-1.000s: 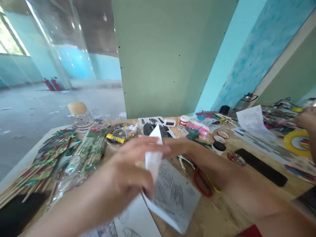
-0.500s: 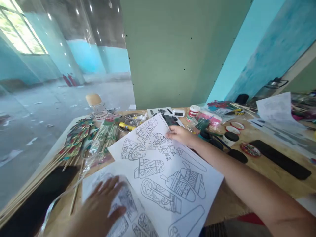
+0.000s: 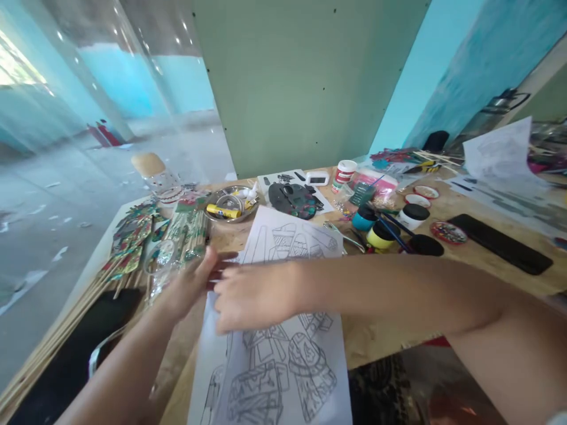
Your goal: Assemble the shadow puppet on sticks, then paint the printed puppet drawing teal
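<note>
White paper sheets (image 3: 310, 354) with line drawings lie overlapped at the near middle of the table, their long side running toward me. My left hand (image 3: 199, 280) is at their left edge, thumb up and fingers partly behind the paper; what it grips is unclear. Across the sheets reaches my right arm, and my right hand (image 3: 252, 295) is curled over the left edge, close against my left hand. Its fingers are blurred, and whether they pinch the paper cannot be made out.
Behind the sheets are a metal bowl (image 3: 230, 203) with a yellow tube and a dark palette (image 3: 292, 200). Paint jars (image 3: 381, 233) and a black phone-like slab (image 3: 500, 243) lie right. Decorated sticks (image 3: 128, 248) and a black panel (image 3: 75, 366) are left.
The sheets have turned to run straighter toward me. My right hand has moved from their top edge to the left edge. My left hand has left the paper's surface and moved up to that edge.
</note>
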A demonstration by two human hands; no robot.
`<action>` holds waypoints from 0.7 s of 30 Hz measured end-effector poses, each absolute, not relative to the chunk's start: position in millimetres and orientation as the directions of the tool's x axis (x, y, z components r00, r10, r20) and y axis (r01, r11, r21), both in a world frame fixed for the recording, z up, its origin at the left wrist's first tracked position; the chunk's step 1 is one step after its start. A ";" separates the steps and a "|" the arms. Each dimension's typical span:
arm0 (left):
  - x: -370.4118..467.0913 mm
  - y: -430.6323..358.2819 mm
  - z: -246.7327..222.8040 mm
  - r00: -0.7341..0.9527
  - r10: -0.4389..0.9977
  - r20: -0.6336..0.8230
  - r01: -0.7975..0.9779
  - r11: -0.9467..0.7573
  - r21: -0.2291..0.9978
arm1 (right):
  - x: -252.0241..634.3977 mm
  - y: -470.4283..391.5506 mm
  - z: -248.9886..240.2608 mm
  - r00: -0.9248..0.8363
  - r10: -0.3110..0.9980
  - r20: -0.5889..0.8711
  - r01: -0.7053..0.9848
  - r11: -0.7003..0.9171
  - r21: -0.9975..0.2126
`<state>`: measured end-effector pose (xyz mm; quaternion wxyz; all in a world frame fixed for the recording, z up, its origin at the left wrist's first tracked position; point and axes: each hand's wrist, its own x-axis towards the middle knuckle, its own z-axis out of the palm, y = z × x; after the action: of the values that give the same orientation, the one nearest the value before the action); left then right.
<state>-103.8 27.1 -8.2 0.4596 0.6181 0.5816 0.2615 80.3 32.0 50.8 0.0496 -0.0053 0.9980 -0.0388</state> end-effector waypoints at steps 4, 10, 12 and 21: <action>-93.0 42.5 -9.7 0.184 0.950 -0.252 0.477 0.138 0.868 | 74.9 11.8 6.5 -0.998 -0.056 0.030 -0.056 0.998 -0.006; -84.2 47.8 -33.0 0.142 0.975 -0.172 0.594 0.055 0.803 | 104.5 0.4 -11.9 -0.946 0.016 0.325 0.040 0.997 0.068; -85.8 47.3 -37.0 0.108 0.985 -0.137 0.595 0.046 0.803 | 126.8 -1.4 -14.4 -0.896 0.102 0.433 0.110 0.994 -0.006; -84.6 50.8 -42.3 -0.045 0.997 -0.057 0.584 0.072 0.808 | 197.1 15.0 -21.6 -0.736 0.461 0.496 0.327 0.884 -0.335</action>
<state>-84.6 50.8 -42.3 0.3322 0.6060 0.6525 0.3108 197.1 15.0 -21.6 -0.2944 0.2131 0.9247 -0.1133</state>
